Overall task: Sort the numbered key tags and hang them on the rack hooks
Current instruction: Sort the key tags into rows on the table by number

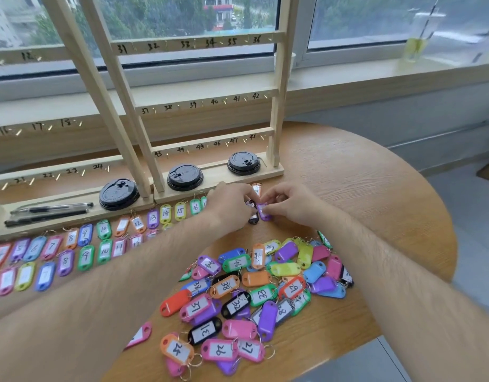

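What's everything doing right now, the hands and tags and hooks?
Left hand, holding the black tag.
Right hand, pinching the purple tag.
Sorted tags, lying flat in rows.
Tag pile, heaped, unsorted.
Rack hooks, bare.
Pens, lying flat.
Black lids, sitting on the rack base.

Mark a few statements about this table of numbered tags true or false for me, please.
Three black lids sit on the bases of the racks. True.
Tags hang on the hooks. False: the hooks are bare; the tags lie on the table.
The right hand pinches a purple tag. True.
The pens lie among the loose tags. False: they lie on a rack base, far left.
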